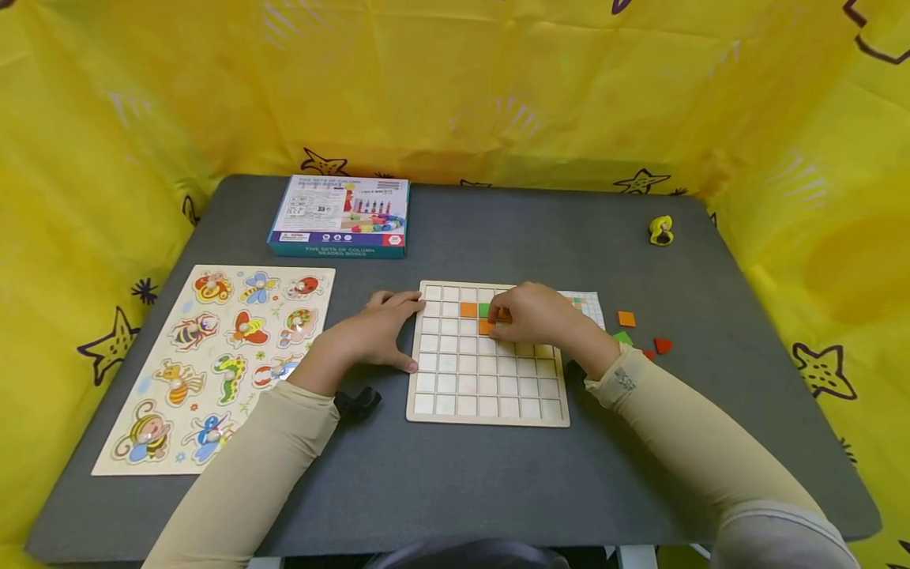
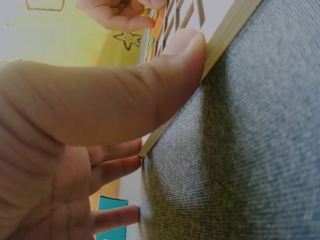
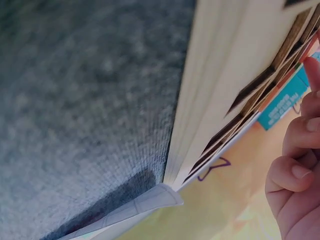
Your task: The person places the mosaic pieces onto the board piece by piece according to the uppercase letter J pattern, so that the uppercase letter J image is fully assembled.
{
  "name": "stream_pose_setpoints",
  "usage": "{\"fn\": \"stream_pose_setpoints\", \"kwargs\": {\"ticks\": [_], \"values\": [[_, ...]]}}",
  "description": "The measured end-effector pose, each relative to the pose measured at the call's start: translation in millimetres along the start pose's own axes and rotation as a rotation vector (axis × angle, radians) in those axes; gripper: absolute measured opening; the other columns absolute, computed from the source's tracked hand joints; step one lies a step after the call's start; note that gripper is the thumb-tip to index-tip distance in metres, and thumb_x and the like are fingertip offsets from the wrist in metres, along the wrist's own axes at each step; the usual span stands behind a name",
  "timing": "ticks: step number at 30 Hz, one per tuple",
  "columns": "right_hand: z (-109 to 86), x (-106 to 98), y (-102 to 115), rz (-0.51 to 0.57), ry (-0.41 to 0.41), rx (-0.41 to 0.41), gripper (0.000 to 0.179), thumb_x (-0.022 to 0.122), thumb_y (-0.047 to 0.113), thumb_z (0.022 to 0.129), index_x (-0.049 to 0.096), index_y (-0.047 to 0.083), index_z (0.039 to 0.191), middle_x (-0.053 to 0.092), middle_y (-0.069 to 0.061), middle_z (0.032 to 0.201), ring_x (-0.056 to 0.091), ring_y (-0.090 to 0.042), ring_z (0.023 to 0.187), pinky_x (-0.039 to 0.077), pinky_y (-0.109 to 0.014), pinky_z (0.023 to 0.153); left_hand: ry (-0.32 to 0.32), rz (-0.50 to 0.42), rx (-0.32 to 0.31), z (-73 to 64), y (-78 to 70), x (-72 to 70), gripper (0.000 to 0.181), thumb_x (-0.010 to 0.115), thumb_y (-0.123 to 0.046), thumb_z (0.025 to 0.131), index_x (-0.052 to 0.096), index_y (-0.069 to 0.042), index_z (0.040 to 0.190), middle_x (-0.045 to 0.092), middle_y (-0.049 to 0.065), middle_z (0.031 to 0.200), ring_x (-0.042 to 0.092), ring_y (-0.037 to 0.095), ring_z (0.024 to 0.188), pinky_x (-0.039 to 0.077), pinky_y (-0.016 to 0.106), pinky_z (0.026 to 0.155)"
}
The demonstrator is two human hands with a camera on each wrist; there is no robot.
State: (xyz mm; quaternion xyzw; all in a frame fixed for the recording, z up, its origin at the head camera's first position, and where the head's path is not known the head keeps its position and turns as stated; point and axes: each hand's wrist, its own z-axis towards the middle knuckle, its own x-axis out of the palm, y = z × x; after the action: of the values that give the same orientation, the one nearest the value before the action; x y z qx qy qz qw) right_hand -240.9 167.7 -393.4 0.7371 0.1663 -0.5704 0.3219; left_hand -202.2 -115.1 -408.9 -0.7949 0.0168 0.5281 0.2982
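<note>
A pale wooden grid board [image 1: 465,366] lies flat on the grey counter [image 1: 469,474] near the centre of the frame, most of its squares unfilled. The left hand [image 1: 373,336] is spread against the board's left side: its thumb presses the edge about midway up, and its fingers reach the upper left corner. The right hand [image 1: 536,320] bends over the upper part of the board, forefinger and thumb pinching an orange tile [image 1: 486,326] at the third row. Just above that tile, in the second row, an orange square [image 1: 468,310] and a green square [image 1: 484,310] sit side by side; another patch of orange shows beneath the right hand's fingers.

A printed paper sheet [image 1: 592,308] sticks out from the board's upper right edge. Near it, right of centre, lie a loose orange piece [image 1: 626,318], a green piece [image 1: 622,338] partly hidden by the right arm, and a red piece [image 1: 663,345], with a bit more red just beside.

An insect puzzle board [image 1: 216,356] takes up the left of the frame, a white and teal box [image 1: 341,217] stands in the upper left, and a small yellow toy [image 1: 661,231] is at upper right. Patterned yellow cloth [image 1: 426,79] surrounds the counter.
</note>
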Motion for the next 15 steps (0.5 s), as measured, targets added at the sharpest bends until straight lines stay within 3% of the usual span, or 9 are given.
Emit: {"fn": "stream_pose_setpoints", "kwargs": {"ticks": [5, 10, 15], "values": [[0.5, -1, 0, 0.005, 0.007, 0.033, 0.012, 0.075, 0.032, 0.084, 0.072, 0.022, 0.089, 0.057, 0.007, 0.068, 0.050, -0.015, 0.063, 0.041, -0.032, 0.058, 0.003, 0.000, 0.005, 1.3, -1.6, -1.5, 0.103, 0.087, -0.042, 0.071, 0.033, -0.010, 0.153, 0.018, 0.005, 0.161, 0.013, 0.037, 0.140, 0.028, 0.059, 0.107], [1.2, -1, -1, 0.015, -0.006, 0.006, 0.012, 0.075, 0.032, 0.084, 0.073, 0.021, 0.089, 0.058, 0.008, 0.070, 0.050, -0.015, 0.064, 0.042, -0.032, 0.060, 0.001, 0.009, -0.003, 0.8, -1.8, -2.2, 0.104, 0.087, -0.041, 0.072, 0.032, -0.009, 0.154, 0.019, 0.007, 0.161, 0.013, 0.037, 0.141, 0.027, 0.058, 0.108], [-15.3, -10, -10, 0.064, -0.028, 0.023, 0.015, 0.076, 0.034, 0.085, 0.073, 0.021, 0.092, 0.057, 0.007, 0.068, 0.049, -0.013, 0.062, 0.041, -0.032, 0.059, 0.005, 0.007, -0.005, -0.6, -2.1, -1.7, 0.104, 0.087, -0.041, 0.071, 0.032, -0.009, 0.154, 0.019, 0.007, 0.161, 0.013, 0.037, 0.141, 0.027, 0.058, 0.108]]}}
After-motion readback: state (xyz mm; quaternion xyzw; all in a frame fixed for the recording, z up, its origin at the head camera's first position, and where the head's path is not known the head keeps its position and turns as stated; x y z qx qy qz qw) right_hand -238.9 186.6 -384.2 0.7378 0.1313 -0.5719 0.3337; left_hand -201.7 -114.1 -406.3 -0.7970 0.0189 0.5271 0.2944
